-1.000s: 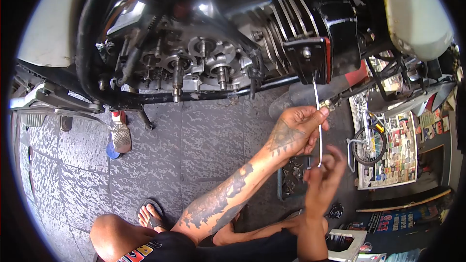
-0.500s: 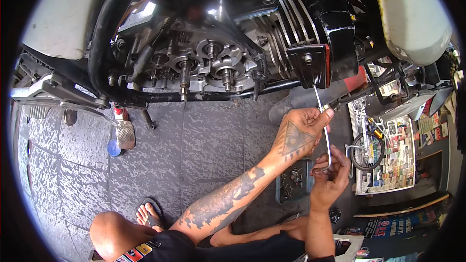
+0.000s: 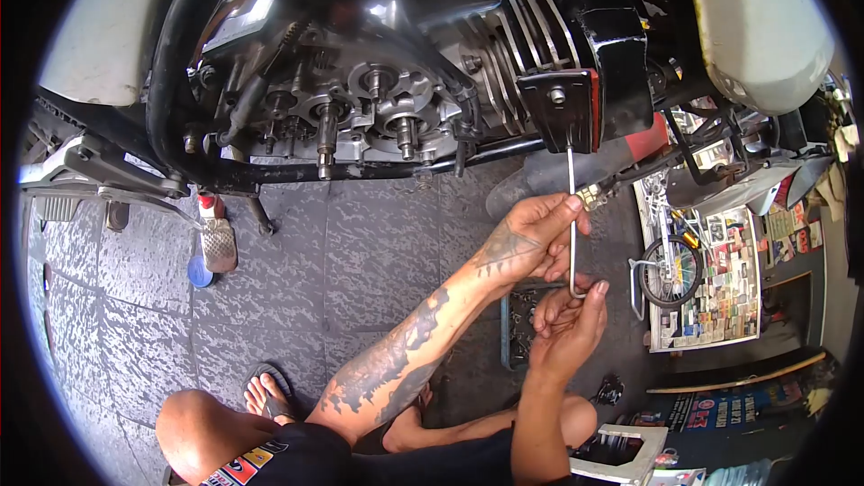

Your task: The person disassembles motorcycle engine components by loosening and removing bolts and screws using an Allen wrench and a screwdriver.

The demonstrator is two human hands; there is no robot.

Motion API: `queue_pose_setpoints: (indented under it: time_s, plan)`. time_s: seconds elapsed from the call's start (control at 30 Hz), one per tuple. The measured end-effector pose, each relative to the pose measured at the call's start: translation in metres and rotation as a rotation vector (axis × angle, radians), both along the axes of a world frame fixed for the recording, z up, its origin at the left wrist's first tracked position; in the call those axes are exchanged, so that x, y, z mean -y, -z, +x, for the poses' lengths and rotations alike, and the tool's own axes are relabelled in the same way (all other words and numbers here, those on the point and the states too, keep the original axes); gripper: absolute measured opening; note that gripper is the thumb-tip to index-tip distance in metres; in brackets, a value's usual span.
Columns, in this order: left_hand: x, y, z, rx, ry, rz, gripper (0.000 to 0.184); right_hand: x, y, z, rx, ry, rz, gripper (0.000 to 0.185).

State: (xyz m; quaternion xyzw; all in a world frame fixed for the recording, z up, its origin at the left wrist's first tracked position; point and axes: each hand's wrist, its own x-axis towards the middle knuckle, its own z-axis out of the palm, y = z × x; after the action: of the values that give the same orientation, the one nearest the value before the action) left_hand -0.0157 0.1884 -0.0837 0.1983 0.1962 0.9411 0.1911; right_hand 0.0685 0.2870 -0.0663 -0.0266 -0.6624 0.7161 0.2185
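Disassembly looks partway along on this motorcycle: the side of the engine casing (image 3: 360,81) lies uncovered, its shafts (image 3: 327,130) sticking out bare, while the black finned-side cover (image 3: 544,117) beside the cooling fins (image 3: 540,13) is in place, with the bolt (image 3: 557,95) seated in its face. Nothing shows a fastener out of that cover, so the work at that spot seems unfinished, though whether whatever the tool reaches is being loosened or tightened cannot be told. A long metal rod with a short bend at its lower end, by its shape an L-shaped hex key (image 3: 573,256), stands nearly upright in the view below the cover; its upper end meets the cover's lower edge, and the tip's seat is hidden. It lies between the two hands, both of them on it. The left hand (image 3: 526,238), on the tattooed arm, pinches the shaft between thumb and fingers around the middle. The right hand (image 3: 567,333), lower down, has its thumb and curled fingertips closed on the bent end; how firmly they press cannot be told. Under the forearms, partly hidden, a tray (image 3: 506,333) sits on the tiled floor (image 3: 387,243); what it carries is hard to make out. The foot pedal (image 3: 218,247) is well apart from the hands, on the far left.
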Motion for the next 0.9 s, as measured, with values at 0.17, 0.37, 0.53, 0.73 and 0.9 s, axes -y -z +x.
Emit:
queue_pose_setpoints:
  time_s: [0.17,0.37,0.53,0.73,0.9]
  plan:
    - [-0.003,-0.002,-0.002,-0.013,-0.004,0.047,0.037,-0.011,-0.006,-0.005,0.062,-0.020,0.120,0.050]
    - [0.004,-0.004,-0.001,0.003,0.068,0.077,0.036,0.035,0.014,-0.008,-0.145,-0.138,-0.560,0.050]
    - [0.002,-0.006,-0.001,0.033,0.013,-0.010,0.036,0.026,0.019,-0.010,-0.204,-0.204,-0.463,0.050]
    - [0.005,-0.012,0.002,0.043,-0.025,-0.098,0.036,-0.031,-0.031,0.005,-0.047,0.014,0.980,0.036]
    - [0.005,-0.011,0.000,0.042,-0.082,-0.153,0.038,-0.046,-0.032,-0.011,-0.071,-0.112,1.276,0.035]
